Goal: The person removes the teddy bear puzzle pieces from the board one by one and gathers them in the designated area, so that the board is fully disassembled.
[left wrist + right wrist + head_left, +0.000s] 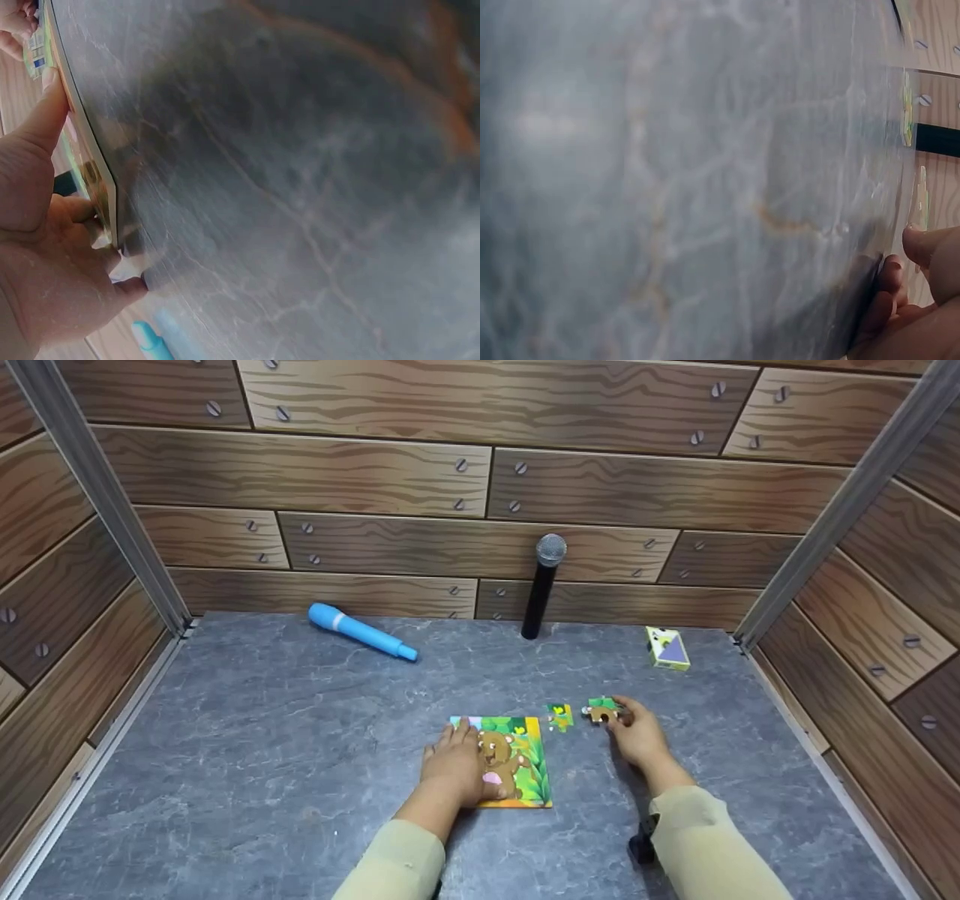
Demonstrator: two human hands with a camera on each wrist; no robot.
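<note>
A square jigsaw puzzle (529,765) with a brown bear on a green background lies flat on the grey table. My left hand (452,761) rests on its left side, fingers extended toward the top edge and covering part of the picture. The left wrist view shows the thumb along the puzzle's near edge (82,127). Right of the puzzle's top corner lies a loose green-and-yellow puzzle piece (559,716). Farther right, my right hand (642,735) pinches a green-and-brown puzzle piece (600,709) between thumb and fingers.
Toward the back left lies a blue toy microphone (364,633). A black microphone (541,585) stands upright near the back wall, and a small yellow-and-purple box (667,649) sits at the back right. Wood-patterned walls (300,472) enclose the table (247,750) on three sides.
</note>
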